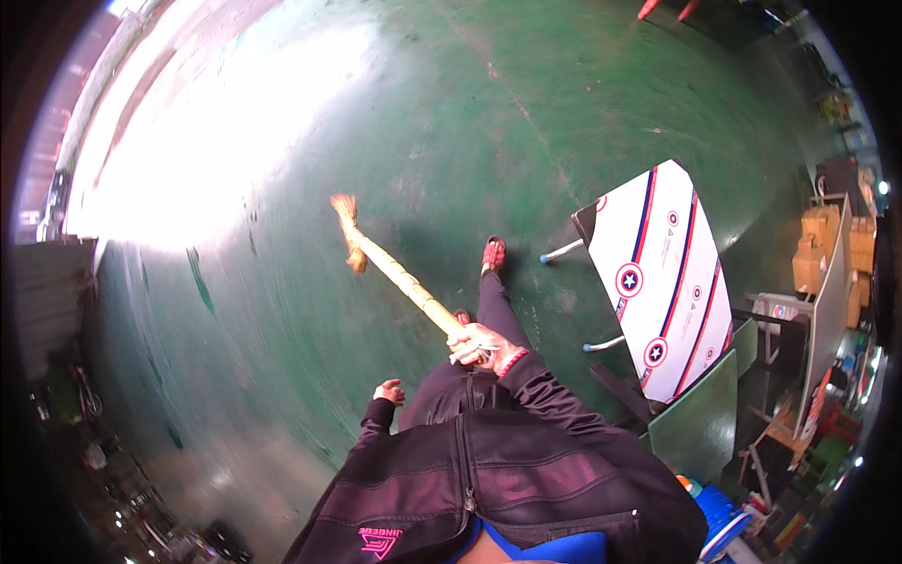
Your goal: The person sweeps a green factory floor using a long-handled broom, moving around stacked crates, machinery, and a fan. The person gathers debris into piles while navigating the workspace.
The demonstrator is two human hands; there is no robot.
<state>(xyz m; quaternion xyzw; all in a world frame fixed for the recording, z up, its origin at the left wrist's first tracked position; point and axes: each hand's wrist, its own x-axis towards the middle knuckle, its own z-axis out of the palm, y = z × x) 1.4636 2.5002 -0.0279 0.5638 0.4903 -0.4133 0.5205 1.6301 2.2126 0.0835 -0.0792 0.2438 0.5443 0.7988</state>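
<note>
A straw broom (pixel 404 282) with a pale, banded handle slants away from me to the far left. Its ragged yellow bristles are at or near the green floor; contact is hard to judge. My right hand (pixel 481 346) is wrapped round the handle's near end, in front of my waist. A thin whitish strip, perhaps a cord, shows by those fingers, and a red band circles the wrist. Beside my left hip hangs my left hand (pixel 390 391), fingers loosely bent and apart, with nothing seen in it.
To the right stands a folding table (pixel 658 282) with a white, striped and star-patterned top and metal legs. Beyond it are boards (pixel 695 414) and cardboard boxes (pixel 816 249). Strong glare covers the far-left floor (pixel 207 141). Small clutter lines the lower left edge.
</note>
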